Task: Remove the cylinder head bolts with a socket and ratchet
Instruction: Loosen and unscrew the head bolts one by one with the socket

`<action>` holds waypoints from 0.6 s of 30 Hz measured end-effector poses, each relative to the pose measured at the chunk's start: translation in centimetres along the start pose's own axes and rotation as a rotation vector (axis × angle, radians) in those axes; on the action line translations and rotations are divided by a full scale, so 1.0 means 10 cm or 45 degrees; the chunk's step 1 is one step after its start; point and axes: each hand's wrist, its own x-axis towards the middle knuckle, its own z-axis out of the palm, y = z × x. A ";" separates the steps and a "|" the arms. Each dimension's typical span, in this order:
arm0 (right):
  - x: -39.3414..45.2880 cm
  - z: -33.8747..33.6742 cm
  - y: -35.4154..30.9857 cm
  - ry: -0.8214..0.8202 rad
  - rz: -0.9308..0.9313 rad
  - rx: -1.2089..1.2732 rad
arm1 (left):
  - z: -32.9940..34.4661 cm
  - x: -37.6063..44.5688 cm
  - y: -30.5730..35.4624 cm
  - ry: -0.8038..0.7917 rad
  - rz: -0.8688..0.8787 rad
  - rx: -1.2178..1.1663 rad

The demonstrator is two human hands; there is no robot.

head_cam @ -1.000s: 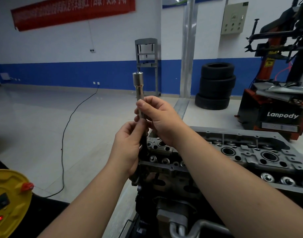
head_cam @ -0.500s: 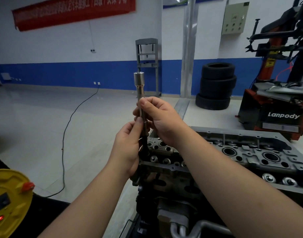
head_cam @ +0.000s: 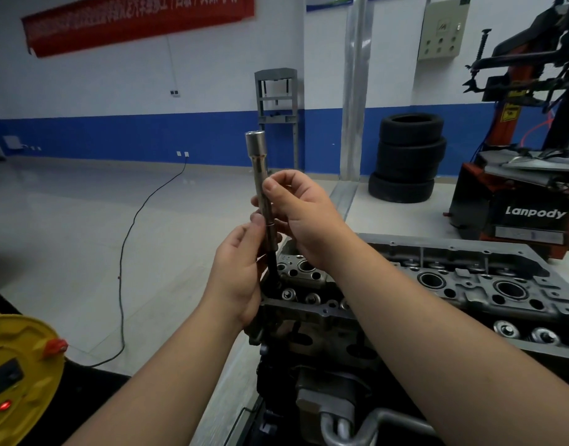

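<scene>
Both hands held a long socket (head_cam: pixel 259 175) upright above the cylinder head (head_cam: pixel 437 284). The left hand (head_cam: pixel 241 272) gripped its dark lower shaft. The right hand (head_cam: pixel 304 214) pinched the middle.

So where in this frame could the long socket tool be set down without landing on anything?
Both hands, left hand and right hand, hold the socket extension upright over the cylinder head. The head's top is crowded with bores and valve springs. The widest bare patch is the pale floor, bordered by the black cable, the blue wall band and the yellow reel.
</scene>
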 end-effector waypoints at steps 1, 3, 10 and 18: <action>0.00 0.00 -0.01 0.003 0.014 0.004 | -0.01 0.00 0.01 -0.043 -0.011 0.040; 0.00 0.00 -0.02 -0.035 0.044 0.043 | 0.00 -0.01 0.01 -0.074 -0.004 0.091; -0.03 0.01 -0.03 -0.113 0.035 0.078 | 0.06 -0.02 0.01 0.014 0.013 -0.075; -0.02 0.01 -0.02 -0.083 0.058 -0.007 | 0.01 0.01 0.00 -0.103 -0.046 0.107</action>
